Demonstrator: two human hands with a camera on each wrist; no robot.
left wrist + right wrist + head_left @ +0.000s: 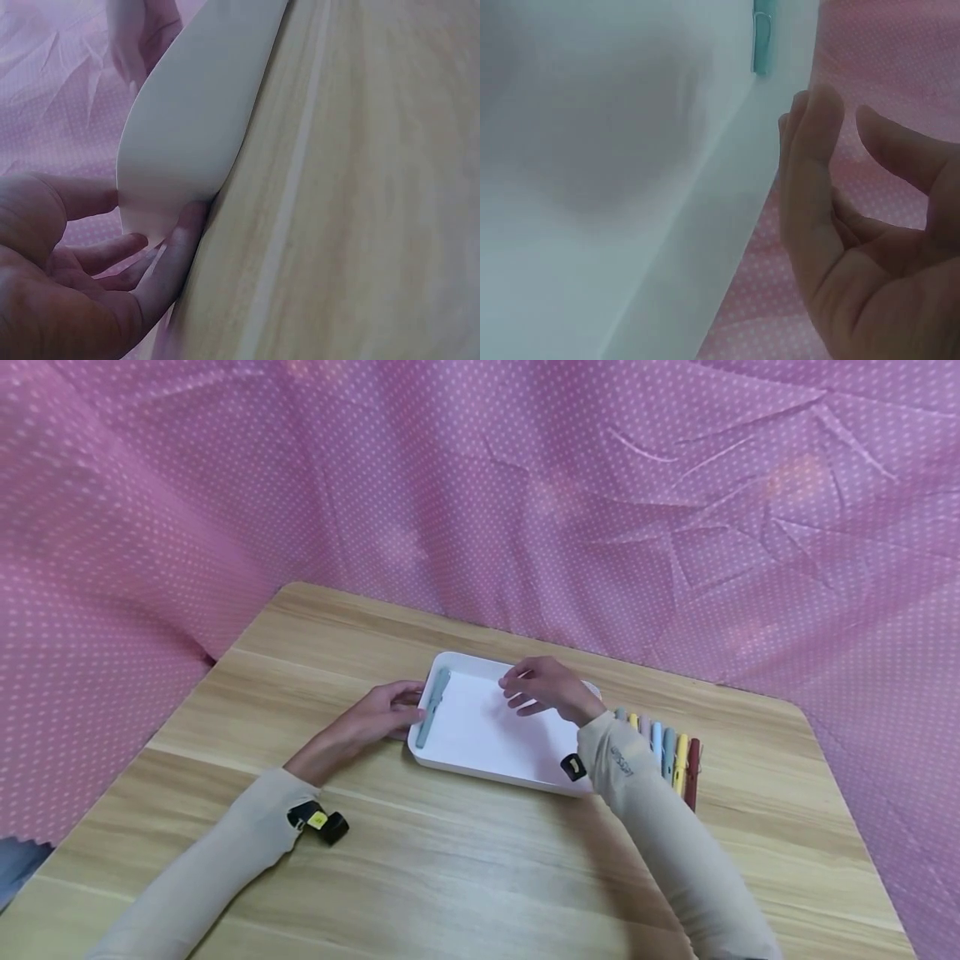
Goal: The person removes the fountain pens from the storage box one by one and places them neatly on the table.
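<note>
Sleeves lead from the near edge up to a white tray (pixel 487 752) on the tabletop (pixel 465 868). From the head view, the left hand (pixel 382 714) steadies its left rim beside a grey-blue pen (pixel 432 706); the right hand (pixel 543 687) hovers over it, fingers loose, holding nothing. Coloured pens (pixel 671 760) wait at right.

Left wrist view: fingers (pixel 184 247) touch the tray's corner (pixel 187 142).

Right wrist view: relaxed fingers (pixel 810 172) by the tray wall (pixel 727 217). No writing is legible.

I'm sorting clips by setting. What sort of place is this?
Probably a makeshift recording setup: a wooden table with pink dotted cloth draped behind, a white tray and coloured pens.
</note>
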